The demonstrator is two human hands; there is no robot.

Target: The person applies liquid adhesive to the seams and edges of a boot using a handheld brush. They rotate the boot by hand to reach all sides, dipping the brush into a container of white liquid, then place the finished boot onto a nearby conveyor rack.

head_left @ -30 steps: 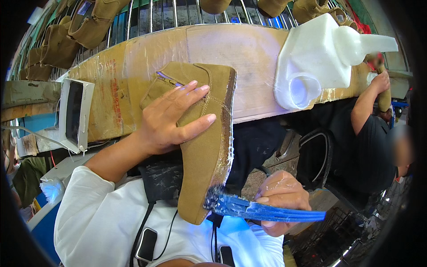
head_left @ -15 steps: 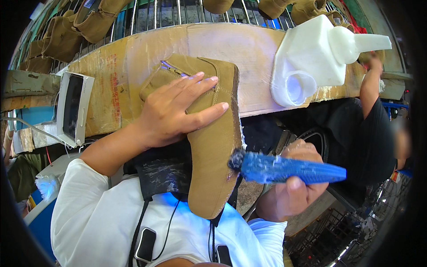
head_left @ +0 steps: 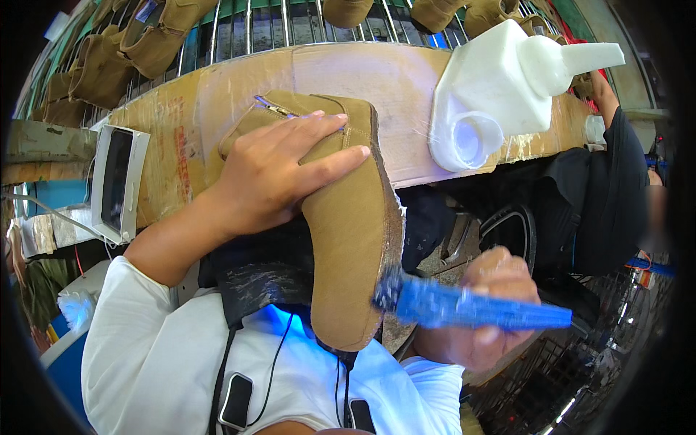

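Observation:
A tan ankle boot point(head_left: 351, 239) lies on its side, its shaft on the cardboard and its toe hanging toward my lap. My left hand point(head_left: 279, 170) grips it across the shaft and ankle, fingers spread over the side beside a zipper. In my right hand point(head_left: 493, 312) is a blue-handled brush point(head_left: 471, 306), its handle streaked with white residue. The brush's dark bristles touch the edge of the boot's underside near the toe. A whitish rim runs along that edge higher up. The boot's far side and the left palm are hidden.
On the cardboard-covered bench point(head_left: 290, 69), a white plastic bottle point(head_left: 493, 80) with a spout and attached cup stands at right. A white-framed device point(head_left: 119, 181) stands left. More tan boots point(head_left: 163, 36) sit on a metal rack behind. Another person's arm point(head_left: 605, 98) is at far right.
The brush has moved down along the boot's edge toward the toe, with my right hand lower. The boot has shifted slightly, with my left hand staying on it. The other person's arm has moved.

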